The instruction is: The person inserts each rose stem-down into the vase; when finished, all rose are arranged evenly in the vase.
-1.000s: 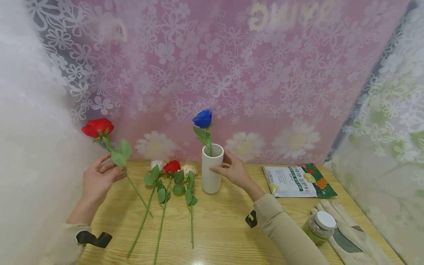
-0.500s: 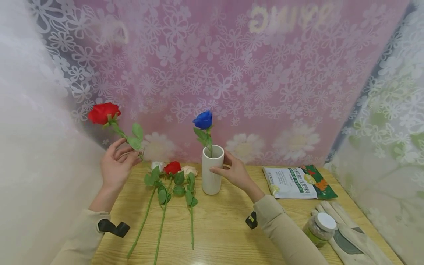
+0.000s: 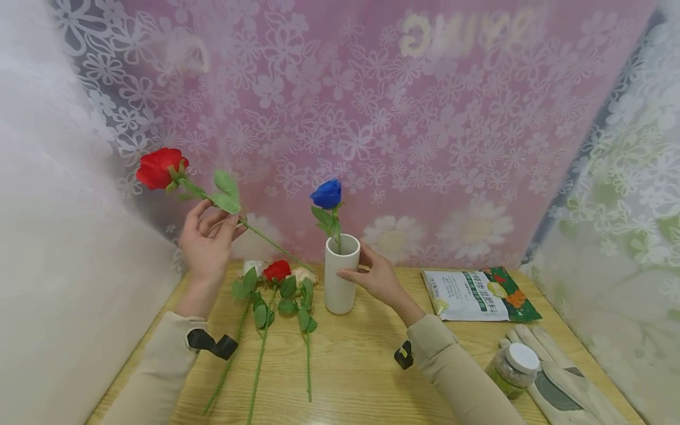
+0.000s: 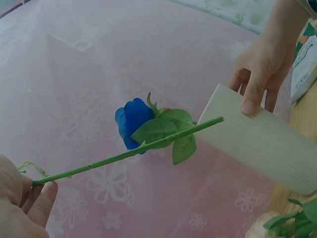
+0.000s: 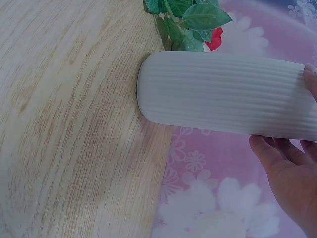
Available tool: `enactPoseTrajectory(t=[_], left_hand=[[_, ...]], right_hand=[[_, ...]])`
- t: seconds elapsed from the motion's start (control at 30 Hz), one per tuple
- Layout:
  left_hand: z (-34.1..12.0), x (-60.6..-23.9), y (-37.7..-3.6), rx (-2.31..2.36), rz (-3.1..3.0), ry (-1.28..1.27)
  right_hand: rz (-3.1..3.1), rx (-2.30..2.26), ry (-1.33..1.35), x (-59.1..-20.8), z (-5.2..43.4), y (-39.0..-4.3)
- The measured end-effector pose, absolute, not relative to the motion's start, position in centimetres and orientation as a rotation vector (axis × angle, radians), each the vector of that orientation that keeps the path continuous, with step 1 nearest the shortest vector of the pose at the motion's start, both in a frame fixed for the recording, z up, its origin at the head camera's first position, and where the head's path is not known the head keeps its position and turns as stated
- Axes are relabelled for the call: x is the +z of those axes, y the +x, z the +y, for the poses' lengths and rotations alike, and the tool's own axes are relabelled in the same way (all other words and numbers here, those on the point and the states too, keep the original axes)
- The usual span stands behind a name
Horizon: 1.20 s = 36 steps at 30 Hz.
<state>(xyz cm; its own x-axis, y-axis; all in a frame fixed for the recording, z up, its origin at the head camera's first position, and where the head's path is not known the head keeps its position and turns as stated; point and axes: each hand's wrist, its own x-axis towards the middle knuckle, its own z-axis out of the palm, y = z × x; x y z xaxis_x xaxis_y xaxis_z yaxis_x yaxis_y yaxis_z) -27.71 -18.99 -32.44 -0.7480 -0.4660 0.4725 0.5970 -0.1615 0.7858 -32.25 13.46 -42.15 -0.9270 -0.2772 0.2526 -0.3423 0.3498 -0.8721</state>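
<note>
You pinch a red rose [image 3: 162, 168] by the stem in your left hand [image 3: 209, 245], aloft and tilted left of the white vase [image 3: 340, 289] — which your right hand [image 3: 379, 277] grips below the rim, thumb and fingers curled round. A blue rose [image 3: 326, 193] stands inside; three roses [image 3: 277, 270] lie nearby on the table [image 3: 372, 378].

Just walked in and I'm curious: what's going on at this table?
A person's right hand grips a white vase, which stands on the table with a blue rose in it. The left hand holds a red rose by its stem, outside the vase. Three more roses lie on the table.
</note>
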Motion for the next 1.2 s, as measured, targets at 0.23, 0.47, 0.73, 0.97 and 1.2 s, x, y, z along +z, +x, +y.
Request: enactPoseTrajectory(t=[0.23,0.47,0.73,0.97,1.2], left_hand=[[-17.0,-32.0,-28.9,-1.958,-1.284,-0.168],[-15.6,-31.9,-29.8,-2.003,-1.259,-0.159],[-14.2,-32.2,-30.4,-1.997,-1.239,-0.181],[-13.4,-32.7,-30.6,-1.919,-1.370,-0.151],[-12.1,-33.1,-30.8,-1.849,-1.451,-0.203]], right_hand=[[-2.527,1.650,0.589,-42.3,13.5,-32.1],[-2.524,1.663,0.579,-42.2,13.5,-32.1],[-2.534,1.660,0.585,-42.3,13.6,-32.5],[-2.519,1.661,0.591,-42.4,13.6,-32.5],[-2.521,1.652,0.577,-42.5,13.5,-32.4]])
